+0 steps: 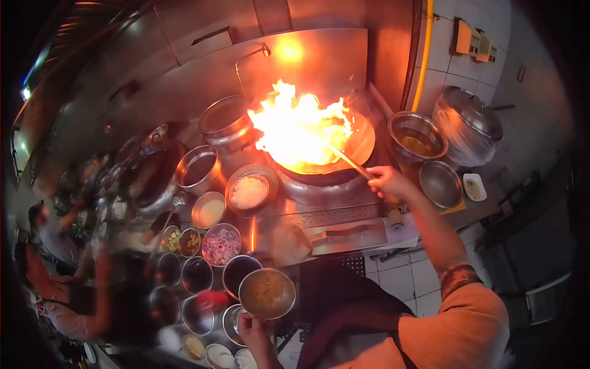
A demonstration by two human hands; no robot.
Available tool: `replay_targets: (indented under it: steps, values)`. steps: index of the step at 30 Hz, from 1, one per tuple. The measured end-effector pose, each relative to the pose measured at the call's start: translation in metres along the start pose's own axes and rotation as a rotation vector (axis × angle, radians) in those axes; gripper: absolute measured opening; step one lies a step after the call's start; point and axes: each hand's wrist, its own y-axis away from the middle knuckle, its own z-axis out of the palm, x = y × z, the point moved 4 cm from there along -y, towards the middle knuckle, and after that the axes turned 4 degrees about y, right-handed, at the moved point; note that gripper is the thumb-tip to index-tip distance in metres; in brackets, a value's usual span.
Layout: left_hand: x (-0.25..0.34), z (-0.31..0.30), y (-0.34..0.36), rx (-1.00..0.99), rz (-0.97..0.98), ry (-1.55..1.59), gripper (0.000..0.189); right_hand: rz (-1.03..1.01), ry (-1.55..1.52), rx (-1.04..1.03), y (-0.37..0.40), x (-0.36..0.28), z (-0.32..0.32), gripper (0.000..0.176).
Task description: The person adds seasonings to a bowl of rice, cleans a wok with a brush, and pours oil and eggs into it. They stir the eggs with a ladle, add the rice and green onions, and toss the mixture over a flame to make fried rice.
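My right hand (388,184) is closed around the wooden handle (349,158) of a cooking tool that reaches over the rim of a large wok (365,141). Tall flames (301,129) fill the wok and hide the tool's far end. Low in the view, my left hand (254,332) grips the near edge of a metal bowl (267,293). Yellowish-brown food covers the inside of this bowl, which is held over several dark pots. Just beyond it stands a bowl of chopped pink onion (222,244).
Left of the wok stand a large pot (226,117), a bowl of white food (249,191) and a bowl of pale liquid (209,210). Metal bowls (441,184) and a lidded pot (470,114) sit right. Other people (67,277) work at the far left.
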Motion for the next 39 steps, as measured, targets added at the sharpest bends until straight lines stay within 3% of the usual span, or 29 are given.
replay_targets:
  steps: [3, 7, 9, 11, 12, 15, 18, 21, 25, 28, 30, 32, 33, 38, 39]
  values:
    - [-0.008, -0.009, -0.001, 0.005, -0.017, 0.039, 0.014, 0.08, 0.109, -0.027, 0.02, 0.0, -0.043, 0.054]
    - [-0.014, 0.004, -0.01, -0.087, -0.053, 0.07, 0.014, -0.027, 0.084, 0.223, -0.033, 0.014, -0.016, 0.05]
    - [-0.016, 0.008, -0.015, -0.109, -0.054, 0.07, 0.014, -0.014, 0.194, 0.114, -0.032, -0.005, 0.004, 0.049]
    - [-0.019, 0.004, -0.019, -0.093, -0.048, 0.044, 0.014, 0.013, 0.079, 0.003, -0.016, -0.005, 0.001, 0.053]
    - [-0.024, -0.001, -0.02, -0.064, -0.045, 0.027, 0.014, 0.036, -0.014, -0.065, 0.003, -0.009, -0.008, 0.055]
    - [-0.024, 0.004, -0.023, -0.008, -0.041, 0.017, 0.014, 0.103, 0.125, -0.054, 0.021, -0.001, -0.058, 0.057]
    - [-0.031, 0.015, -0.034, -0.03, -0.089, 0.031, 0.015, 0.063, 0.147, 0.153, -0.01, 0.008, -0.058, 0.058]
    - [-0.028, 0.041, -0.047, -0.08, -0.072, 0.069, 0.015, -0.014, 0.21, 0.176, -0.041, 0.003, -0.027, 0.058]
    - [-0.008, 0.061, -0.049, -0.031, 0.003, 0.078, 0.015, 0.156, 0.015, -0.082, 0.001, -0.006, -0.04, 0.059]
    - [-0.002, 0.072, -0.052, 0.029, 0.007, 0.052, 0.015, 0.16, 0.192, -0.127, 0.019, -0.012, -0.088, 0.06]
    - [0.001, 0.09, -0.068, 0.068, 0.035, -0.046, 0.018, 0.084, 0.215, -0.035, -0.009, -0.003, -0.091, 0.06]
    - [-0.002, 0.12, -0.098, -0.027, 0.061, 0.031, 0.02, -0.031, 0.248, 0.061, -0.046, 0.026, -0.083, 0.058]
    - [0.011, 0.147, -0.103, -0.05, 0.072, -0.027, 0.021, -0.025, 0.281, 0.064, -0.039, 0.003, -0.072, 0.057]
    - [0.033, 0.239, -0.155, -0.139, 0.187, -0.127, 0.021, 0.122, 0.233, -0.176, 0.009, 0.003, -0.131, 0.052]
    - [0.033, 0.257, -0.171, -0.182, 0.237, -0.152, 0.016, -0.017, 0.432, -0.11, 0.012, -0.007, -0.144, 0.053]
